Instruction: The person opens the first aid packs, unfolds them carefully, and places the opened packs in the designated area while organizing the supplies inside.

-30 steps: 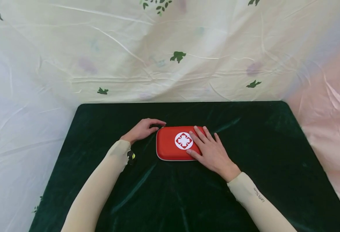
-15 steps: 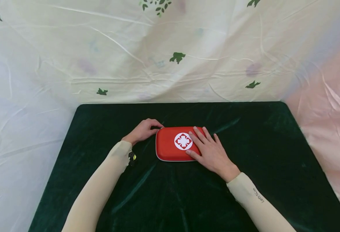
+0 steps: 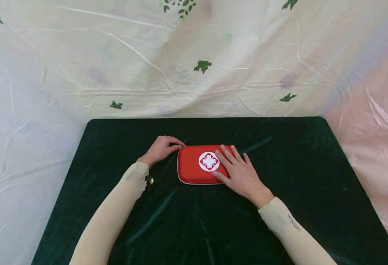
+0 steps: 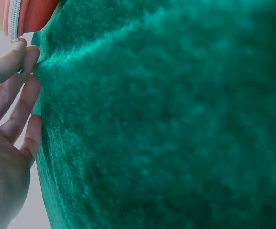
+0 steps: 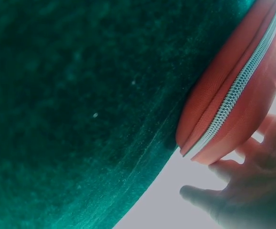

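A red first-aid case [image 3: 190, 167] with a white cross emblem lies flat on the dark green cloth. My left hand [image 3: 159, 150] is at its far left corner, thumb and index fingertips together. In the left wrist view, those fingertips pinch the zipper pull at the end of the silver zipper [image 4: 14, 19]; the pull itself is mostly hidden. My right hand [image 3: 243, 176] rests on the right part of the lid with its fingers spread and straight. The right wrist view shows the zipper [image 5: 233, 90] closed along the case's side.
Green velvet-like cloth [image 3: 213, 228] covers the table, with a few creases. Behind and at both sides hangs a pale curtain [image 3: 141, 66] printed with green leaves. A small black item [image 3: 149, 181] sits at the left cuff.
The left thumb and index finger have come together at the case's corner, having been apart a second ago. My right hand and the case stay practically where they were.
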Demonstrator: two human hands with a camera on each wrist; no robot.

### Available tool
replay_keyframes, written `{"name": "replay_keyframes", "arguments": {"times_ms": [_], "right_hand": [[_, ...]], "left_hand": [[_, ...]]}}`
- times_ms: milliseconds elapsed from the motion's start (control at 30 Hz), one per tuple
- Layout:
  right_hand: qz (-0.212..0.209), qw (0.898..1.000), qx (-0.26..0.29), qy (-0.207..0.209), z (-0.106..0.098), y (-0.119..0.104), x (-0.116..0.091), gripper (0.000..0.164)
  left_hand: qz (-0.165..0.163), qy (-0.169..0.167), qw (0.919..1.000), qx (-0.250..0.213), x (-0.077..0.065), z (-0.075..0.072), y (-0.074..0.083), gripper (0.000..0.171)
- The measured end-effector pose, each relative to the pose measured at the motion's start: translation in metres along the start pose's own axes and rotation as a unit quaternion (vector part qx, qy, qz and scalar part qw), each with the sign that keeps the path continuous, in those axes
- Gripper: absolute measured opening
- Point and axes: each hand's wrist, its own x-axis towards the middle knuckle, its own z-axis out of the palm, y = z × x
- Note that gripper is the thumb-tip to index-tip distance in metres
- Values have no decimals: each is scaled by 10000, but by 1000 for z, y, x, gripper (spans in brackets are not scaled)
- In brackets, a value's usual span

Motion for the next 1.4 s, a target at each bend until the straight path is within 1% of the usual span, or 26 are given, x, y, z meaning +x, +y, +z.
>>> {"name": "replay_keyframes", "arguments": {"times_ms": [133, 267, 533, 733, 1067, 1300, 1400], "right_hand": [[13, 10000, 21, 9, 0, 0, 0, 84], [38, 10000, 29, -24, -1, 0, 1, 84], [90, 9999, 35, -61, 2, 1, 2, 85], [103, 9999, 73, -63, 1, 0, 1, 85], [130, 9999, -45, -84, 0, -2, 2, 86], [136, 9998, -74, -106, 1, 0, 2, 85], [128, 9998, -88, -138, 1, 0, 2, 85]], "left_hand": [[148, 219, 9995, 197, -1, 0, -2, 20], [143, 332, 9987, 358, -3, -1, -2, 21], [284, 401, 9969, 610, -7, -3, -3, 19], [366, 392, 9957, 758, -11, -6, -4, 19], [816, 492, 9897, 1068, -17, -9, -4, 18], [817, 567, 9872, 1245, -24, -7, -5, 18], [852, 627, 9865, 1250, -27, -7, -6, 17]]}}
